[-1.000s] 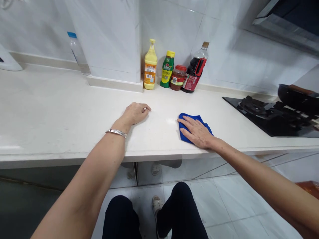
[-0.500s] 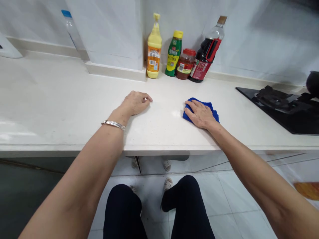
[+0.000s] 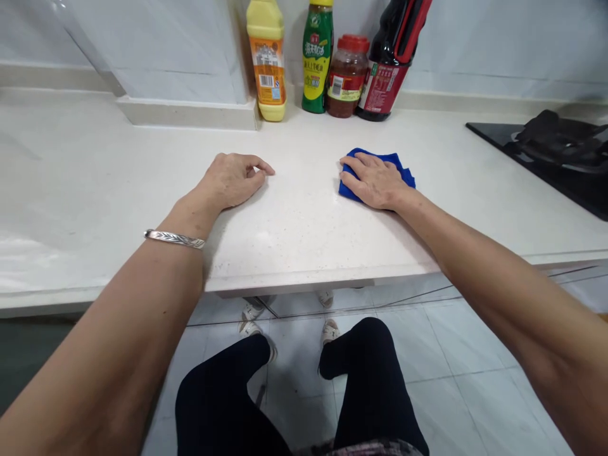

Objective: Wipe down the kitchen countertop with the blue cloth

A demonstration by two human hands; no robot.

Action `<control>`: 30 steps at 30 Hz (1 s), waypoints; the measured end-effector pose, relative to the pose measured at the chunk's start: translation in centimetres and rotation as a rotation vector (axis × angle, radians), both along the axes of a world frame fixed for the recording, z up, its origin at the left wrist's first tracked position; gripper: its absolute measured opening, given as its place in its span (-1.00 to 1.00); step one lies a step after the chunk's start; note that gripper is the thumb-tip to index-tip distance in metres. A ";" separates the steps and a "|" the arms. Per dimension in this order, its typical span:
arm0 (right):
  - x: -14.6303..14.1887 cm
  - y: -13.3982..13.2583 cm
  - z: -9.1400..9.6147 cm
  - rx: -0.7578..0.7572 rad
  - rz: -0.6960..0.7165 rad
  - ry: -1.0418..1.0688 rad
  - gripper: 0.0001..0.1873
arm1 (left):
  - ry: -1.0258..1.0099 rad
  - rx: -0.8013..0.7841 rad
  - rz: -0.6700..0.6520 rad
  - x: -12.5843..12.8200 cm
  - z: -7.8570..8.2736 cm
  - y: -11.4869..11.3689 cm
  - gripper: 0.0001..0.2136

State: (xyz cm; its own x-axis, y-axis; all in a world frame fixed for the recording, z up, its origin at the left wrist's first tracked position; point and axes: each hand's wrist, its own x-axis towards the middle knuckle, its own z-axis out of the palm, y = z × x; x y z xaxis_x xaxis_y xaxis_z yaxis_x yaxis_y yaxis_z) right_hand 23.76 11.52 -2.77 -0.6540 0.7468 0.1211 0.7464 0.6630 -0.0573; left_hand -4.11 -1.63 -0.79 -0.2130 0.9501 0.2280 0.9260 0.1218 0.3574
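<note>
On the white countertop [image 3: 304, 234], a folded blue cloth [image 3: 403, 166] lies under my right hand [image 3: 375, 180]. My right palm presses down on it, and the fingers reach over its left edge. To the left, my left hand [image 3: 235, 179] rests on the counter with nothing in it. Its fingers are loosely bent, with a small gap between thumb and index finger. Small specks and droplets show on the surface between the hands and the front edge.
Along the wall stand a yellow bottle [image 3: 268, 69], a green sauce bottle [image 3: 316, 63], a red-lidded jar [image 3: 348, 79] and a dark sauce bottle [image 3: 387, 69]. A black gas stove [image 3: 551, 152] is at the right. A wall column [image 3: 185, 114] juts out behind my left hand.
The camera view has tilted down and come nearer the counter, so the bottles appear higher and larger. My right hand is still on the cloth, and my left hand still rests on the counter.
</note>
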 end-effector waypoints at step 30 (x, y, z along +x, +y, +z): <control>-0.2 -1.4 0.4 0.026 -0.039 0.036 -0.36 | -0.065 0.020 0.062 0.2 0.0 0.2 -0.64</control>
